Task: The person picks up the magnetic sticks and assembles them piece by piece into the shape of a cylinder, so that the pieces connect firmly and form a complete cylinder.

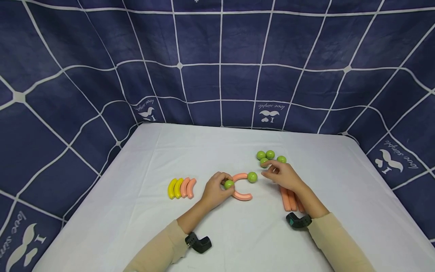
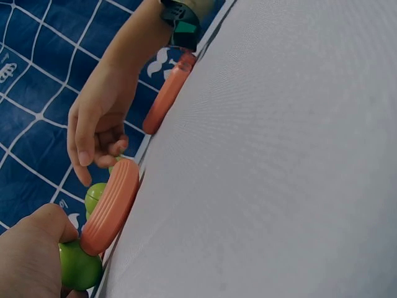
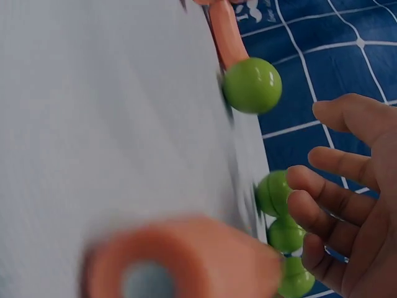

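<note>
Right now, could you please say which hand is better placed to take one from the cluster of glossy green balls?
Probably the right hand: it looks empty and hovers near the cluster, while the left hand pinches another green ball farther away.

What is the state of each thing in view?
Left grip: pinching a green ball
Right grip: holding nothing
Second green ball: at the far curved stick's end
Near curved stick: right end free
Four other balls: loosely grouped, unheld
Yellow sticks: side by side
Left pink sticks: side by side
Straight pink sticks: partly hidden
</note>
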`<state>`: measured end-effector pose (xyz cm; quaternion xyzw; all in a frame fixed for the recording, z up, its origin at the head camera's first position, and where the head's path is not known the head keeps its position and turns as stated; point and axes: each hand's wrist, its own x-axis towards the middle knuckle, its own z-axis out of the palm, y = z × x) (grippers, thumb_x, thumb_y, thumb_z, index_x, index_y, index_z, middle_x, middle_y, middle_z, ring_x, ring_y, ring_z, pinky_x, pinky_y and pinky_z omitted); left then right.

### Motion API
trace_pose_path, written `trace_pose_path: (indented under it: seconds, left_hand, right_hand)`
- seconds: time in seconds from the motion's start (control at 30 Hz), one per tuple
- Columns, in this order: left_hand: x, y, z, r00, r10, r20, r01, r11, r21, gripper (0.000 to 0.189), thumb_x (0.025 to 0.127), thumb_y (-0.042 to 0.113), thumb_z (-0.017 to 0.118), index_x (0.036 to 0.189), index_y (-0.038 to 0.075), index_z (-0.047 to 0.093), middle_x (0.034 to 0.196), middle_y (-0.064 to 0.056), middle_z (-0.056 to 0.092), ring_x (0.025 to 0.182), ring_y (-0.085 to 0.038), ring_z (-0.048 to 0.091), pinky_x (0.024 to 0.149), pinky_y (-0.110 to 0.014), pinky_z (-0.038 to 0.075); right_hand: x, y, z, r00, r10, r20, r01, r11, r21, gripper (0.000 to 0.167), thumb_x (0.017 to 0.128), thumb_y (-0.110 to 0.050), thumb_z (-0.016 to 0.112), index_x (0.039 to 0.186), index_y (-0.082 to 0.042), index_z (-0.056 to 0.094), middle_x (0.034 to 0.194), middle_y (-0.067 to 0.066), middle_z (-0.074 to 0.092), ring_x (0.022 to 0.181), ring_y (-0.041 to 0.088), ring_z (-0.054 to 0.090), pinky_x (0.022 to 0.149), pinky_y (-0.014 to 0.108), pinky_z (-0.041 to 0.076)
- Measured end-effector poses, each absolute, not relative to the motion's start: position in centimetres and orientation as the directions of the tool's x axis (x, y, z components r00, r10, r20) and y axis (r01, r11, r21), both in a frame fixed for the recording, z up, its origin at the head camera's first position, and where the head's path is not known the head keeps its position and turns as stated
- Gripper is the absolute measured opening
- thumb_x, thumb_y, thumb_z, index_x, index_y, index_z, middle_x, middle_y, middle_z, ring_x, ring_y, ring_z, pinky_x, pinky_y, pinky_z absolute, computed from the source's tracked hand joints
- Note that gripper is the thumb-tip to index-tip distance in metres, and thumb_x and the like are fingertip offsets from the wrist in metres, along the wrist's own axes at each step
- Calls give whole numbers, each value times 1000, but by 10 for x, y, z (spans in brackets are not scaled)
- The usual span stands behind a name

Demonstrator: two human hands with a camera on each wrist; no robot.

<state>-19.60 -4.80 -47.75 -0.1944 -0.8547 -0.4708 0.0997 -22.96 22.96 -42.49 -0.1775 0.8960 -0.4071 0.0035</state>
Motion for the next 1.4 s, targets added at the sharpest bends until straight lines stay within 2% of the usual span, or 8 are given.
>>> trace_pose_path:
  seconds: [0.4, 0.7, 1.1, 1.4]
  left_hand:
    - [-196, -48, -477, -905, 240, 352, 426, 481, 766, 17, 80, 16, 68, 97, 13, 66, 92, 2, 57, 83, -13, 55, 75, -29, 47]
    - [-195, -48, -475, -906, 240, 348, 422, 480, 769, 18, 80, 16, 68, 98, 13, 66, 92, 3, 56, 83, -13, 54, 75, -29, 47]
    - [-194, -48, -475, -907, 241, 344, 420, 472, 775, 18, 80, 17, 68, 98, 13, 66, 93, 3, 57, 84, -13, 54, 75, -29, 47]
    - [-194, -49, -475, -910, 244, 336, 414, 474, 777, 19, 81, 17, 68, 98, 13, 66, 92, 3, 56, 84, -12, 54, 75, -29, 47]
  right_hand:
    - [-239, 257, -409, -958, -249, 142, -273, 649, -710, 43, 86, -21, 75, 121, 0, 63, 86, 7, 64, 72, 22, 55, 60, 29, 47]
    - [-252, 277, -411, -978, -147, 148, -208, 665, -717, 43, 89, -24, 72, 123, 0, 62, 89, 12, 65, 73, 21, 56, 61, 29, 46]
    - [-267, 289, -422, -994, -92, 62, -109, 698, -707, 51, 90, -27, 71, 127, 4, 57, 89, 14, 66, 70, 23, 58, 57, 30, 45]
    - [-275, 289, -432, -994, -105, 15, -90, 757, -647, 52, 88, -29, 72, 125, 5, 58, 83, 11, 60, 70, 20, 50, 58, 31, 40]
